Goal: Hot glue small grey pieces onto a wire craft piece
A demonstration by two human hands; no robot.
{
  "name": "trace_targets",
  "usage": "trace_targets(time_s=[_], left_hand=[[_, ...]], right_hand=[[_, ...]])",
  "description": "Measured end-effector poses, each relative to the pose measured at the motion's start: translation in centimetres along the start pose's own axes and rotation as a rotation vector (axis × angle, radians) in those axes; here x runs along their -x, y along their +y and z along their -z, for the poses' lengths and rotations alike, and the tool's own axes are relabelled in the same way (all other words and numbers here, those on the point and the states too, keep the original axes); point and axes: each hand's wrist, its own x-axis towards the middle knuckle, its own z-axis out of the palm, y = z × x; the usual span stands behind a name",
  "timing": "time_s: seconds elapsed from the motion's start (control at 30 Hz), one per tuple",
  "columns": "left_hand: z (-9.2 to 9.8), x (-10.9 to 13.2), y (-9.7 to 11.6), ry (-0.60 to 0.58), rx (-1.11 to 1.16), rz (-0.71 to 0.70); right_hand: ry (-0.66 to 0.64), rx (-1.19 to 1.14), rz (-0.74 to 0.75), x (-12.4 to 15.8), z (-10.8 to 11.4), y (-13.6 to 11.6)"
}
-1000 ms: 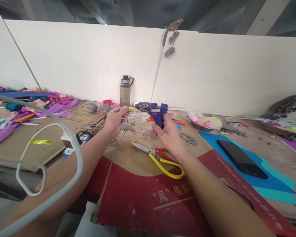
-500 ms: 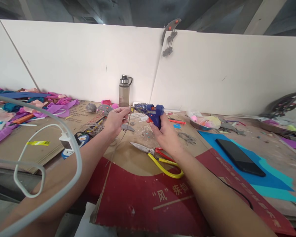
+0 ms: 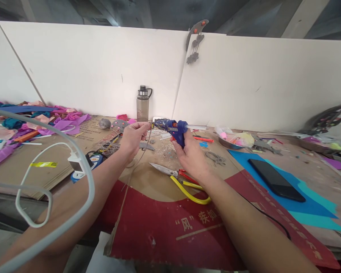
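Observation:
My right hand point(image 3: 191, 153) is wrapped round the handle of a blue glue gun point(image 3: 176, 131), whose nozzle points left. A clear glue stick point(image 3: 197, 127) juts from the gun's back end. My left hand point(image 3: 134, 138) pinches a thin grey-brown cord point(image 3: 147, 146) at the nozzle tip; the cord hangs down toward the cardboard. Something small and yellow shows at the fingertips, too small to make out. Below the hands, scissors point(image 3: 189, 189) with red and yellow handles lie on the red and brown cardboard point(image 3: 159, 227).
Behind stands a bottle point(image 3: 142, 104) before a white partition point(image 3: 102, 68). A black phone point(image 3: 275, 180) rests on blue sheets point(image 3: 241, 161) at right. Coloured scraps point(image 3: 45, 117) and a tape measure point(image 3: 95, 162) lie at left. White cables point(image 3: 88, 185) cross the left foreground.
The glue gun has tilted slightly, and the glue stick behind it shows more clearly. Both hands keep nearly the same places and grips.

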Motion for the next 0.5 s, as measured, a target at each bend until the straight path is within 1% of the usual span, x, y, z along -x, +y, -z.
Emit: trace_targets(time_s=[0.2,0.5], left_hand=[[0.22,-0.18,0.05,0.025,0.015,0.017],[-0.10,-0.08,-0.04,0.018,0.007,0.046]], right_hand=[[0.029,-0.018,0.038,-0.07,-0.03,0.26],[0.012,0.015,0.004,0.24,-0.02,-0.51]])
